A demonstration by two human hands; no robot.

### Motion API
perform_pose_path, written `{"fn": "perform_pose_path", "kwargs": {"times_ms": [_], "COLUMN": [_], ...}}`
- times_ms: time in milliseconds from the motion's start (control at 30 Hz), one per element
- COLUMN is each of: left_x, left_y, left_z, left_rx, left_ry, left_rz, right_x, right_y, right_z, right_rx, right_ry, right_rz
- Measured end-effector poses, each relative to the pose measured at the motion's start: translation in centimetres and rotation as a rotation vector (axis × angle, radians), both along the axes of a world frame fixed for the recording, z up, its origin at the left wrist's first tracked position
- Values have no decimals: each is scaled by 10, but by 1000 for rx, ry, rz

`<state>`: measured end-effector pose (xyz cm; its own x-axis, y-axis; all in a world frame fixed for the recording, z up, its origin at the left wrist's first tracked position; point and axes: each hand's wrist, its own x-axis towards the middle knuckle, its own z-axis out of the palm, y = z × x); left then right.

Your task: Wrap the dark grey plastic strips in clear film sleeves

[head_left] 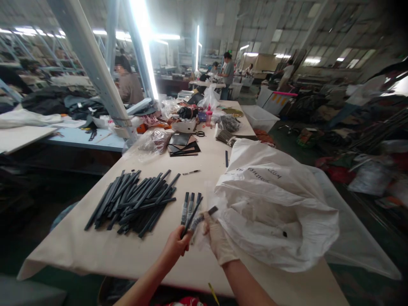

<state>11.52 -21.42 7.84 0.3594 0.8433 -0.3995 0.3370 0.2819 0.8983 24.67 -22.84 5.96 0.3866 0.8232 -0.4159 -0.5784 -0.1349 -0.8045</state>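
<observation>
The bunch of dark strips [190,207] sits low in the middle of the frame, fanned out and pointing up and away. They're flat, narrow, matte grey-black sticks, and some have a pale, shiny film around the middle. The left hand [176,245] is bare and closed tight around their lower ends, thumb on top. Right next to it, the right hand [219,243] wears a thin cream glove with fingers curled, pinching a single strip [208,211] that angles up to the right. The two hands are almost touching.

Just right of the gloved hand there's a big white plastic bag [274,204], crinkly and puffed up, with dark printed lettering near its top. Left of the hands is a loose pile of the same strips [134,202], lying criss-crossed on the pale beige table [79,250], which has a smooth, cloth-like surface.

Further up the table there's a thin pen [191,172], then a stack of glossy black sheets [183,144], scissors [200,134] and some clear crumpled bags [154,140]. A person in a brown top [129,85] sits in the upper left of the frame.
</observation>
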Motion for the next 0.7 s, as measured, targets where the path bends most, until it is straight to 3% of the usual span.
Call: {"fn": "perform_pose_path", "kwargs": {"times_ms": [133,333,533,700], "left_x": [1,27,16,23], "left_y": [8,30,33,33], "left_z": [-8,-23,-28,-47], "left_rx": [-132,-68,4,92], "left_ry": [-50,-22,74,127], "left_rz": [-157,-45,-92,-8], "right_x": [36,-2,13,0], "right_y": [21,19,29,25], "right_z": [3,-10,-21,-40], "right_rx": [-42,-122,-149,-166], "right_ry": [106,47,-8,40], "right_rz": [-20,36,25,98]}}
